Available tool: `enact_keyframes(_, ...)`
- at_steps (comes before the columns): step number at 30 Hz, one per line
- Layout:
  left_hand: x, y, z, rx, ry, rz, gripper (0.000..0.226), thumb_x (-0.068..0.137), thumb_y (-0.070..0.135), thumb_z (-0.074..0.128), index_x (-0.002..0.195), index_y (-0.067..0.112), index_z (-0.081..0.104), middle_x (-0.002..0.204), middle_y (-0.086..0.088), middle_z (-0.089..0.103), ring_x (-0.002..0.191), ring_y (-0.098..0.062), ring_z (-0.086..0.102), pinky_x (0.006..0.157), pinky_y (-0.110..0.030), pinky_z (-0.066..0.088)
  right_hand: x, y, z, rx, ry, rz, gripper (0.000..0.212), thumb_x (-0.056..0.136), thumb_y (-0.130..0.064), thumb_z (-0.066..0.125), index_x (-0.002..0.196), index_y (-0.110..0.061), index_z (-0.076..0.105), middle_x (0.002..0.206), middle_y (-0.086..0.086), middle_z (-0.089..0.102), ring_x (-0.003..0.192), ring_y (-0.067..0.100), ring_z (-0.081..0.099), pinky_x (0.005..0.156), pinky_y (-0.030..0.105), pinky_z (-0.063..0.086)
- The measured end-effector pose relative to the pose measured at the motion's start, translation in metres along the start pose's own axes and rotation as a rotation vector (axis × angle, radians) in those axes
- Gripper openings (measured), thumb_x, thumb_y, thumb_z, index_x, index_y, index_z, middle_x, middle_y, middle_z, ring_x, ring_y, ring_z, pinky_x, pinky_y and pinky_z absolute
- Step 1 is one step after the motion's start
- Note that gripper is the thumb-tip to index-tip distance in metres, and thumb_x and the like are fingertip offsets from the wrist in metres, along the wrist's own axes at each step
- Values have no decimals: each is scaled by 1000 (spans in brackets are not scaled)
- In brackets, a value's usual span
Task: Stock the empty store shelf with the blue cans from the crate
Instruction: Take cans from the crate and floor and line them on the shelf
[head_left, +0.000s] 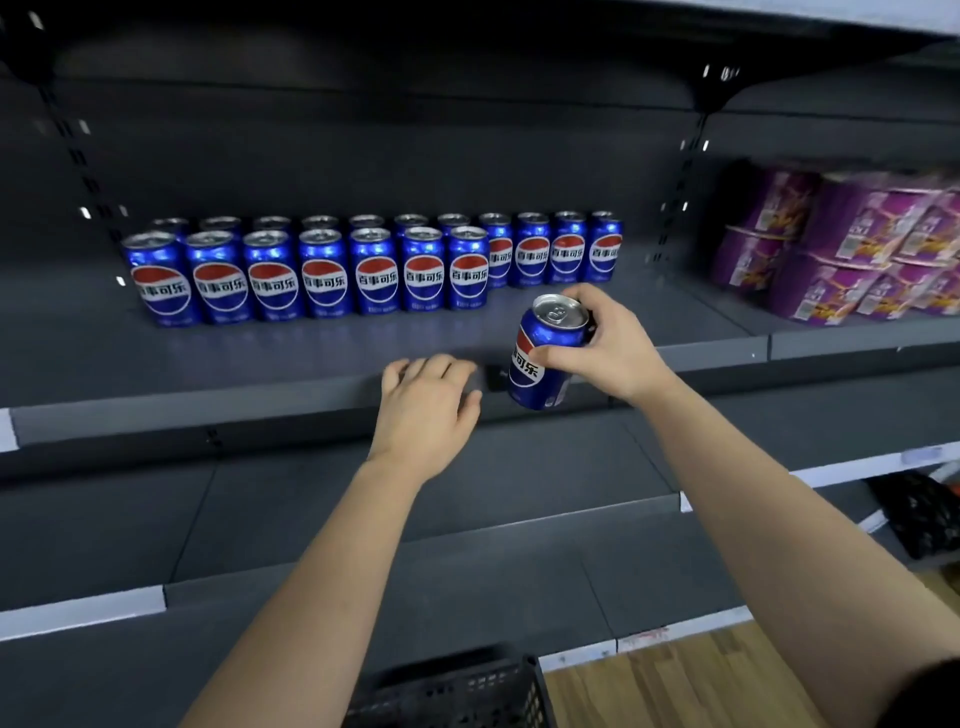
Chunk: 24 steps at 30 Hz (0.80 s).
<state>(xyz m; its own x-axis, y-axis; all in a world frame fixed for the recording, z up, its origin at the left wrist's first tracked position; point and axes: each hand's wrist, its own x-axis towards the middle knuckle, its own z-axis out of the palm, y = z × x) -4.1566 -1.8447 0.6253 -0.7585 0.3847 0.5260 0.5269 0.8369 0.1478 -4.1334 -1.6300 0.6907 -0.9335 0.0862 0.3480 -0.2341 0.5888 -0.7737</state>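
Note:
Two rows of blue cans (322, 273) with red, white and blue logos stand upright on the dark grey shelf (260, 358); the back row runs further right than the front row. My right hand (602, 343) grips one more blue can (545, 353) near its top, tilted, just in front of the shelf's front edge and right of the front row's end. My left hand (426, 405) is empty, palm down with fingers spread, resting at the shelf's front lip to the left of the held can. The black crate (457, 691) shows only its rim at the bottom.
Purple packaged goods (841, 249) are stacked on the neighbouring shelf section to the right. Lower grey shelves (467, 519) step out below. A black mesh item (919, 514) lies low on the right. Wooden floor (701, 680) shows at the bottom right.

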Motion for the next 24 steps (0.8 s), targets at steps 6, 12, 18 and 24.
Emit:
enact_keyframes(6,36,12,15,37,9,-64,35,96,35,43,128,24,54,126,4,56,119,-16,48,106,-35,20,57,10,-21,74,31,-42,56,64,-24,86,107,-24,49,104,-8,67,91,6,66,81,30,55)
enact_keyframes(12,63,22,35,55,-14,-136,37,97,37,41,131,26,50,130,6,53,124,-13,44,108,-33,16,103,36,-26,53,4,-47,58,61,-27,86,103,-21,46,98,-7,64,87,11,64,76,34,54)
enact_keyframes(18,80,26,48,68,-27,-187,38,97,39,40,132,27,50,130,8,53,123,-13,44,107,-34,16,125,61,-25,68,-64,-29,61,63,-25,87,110,-21,47,102,-10,62,91,6,63,76,23,49)
enact_keyframes(24,89,27,57,88,-13,-212,36,97,37,41,129,25,52,127,7,55,121,-13,46,107,-34,17,133,77,-21,129,-95,-16,59,65,-23,87,109,-22,48,102,-10,64,90,4,64,73,19,47)
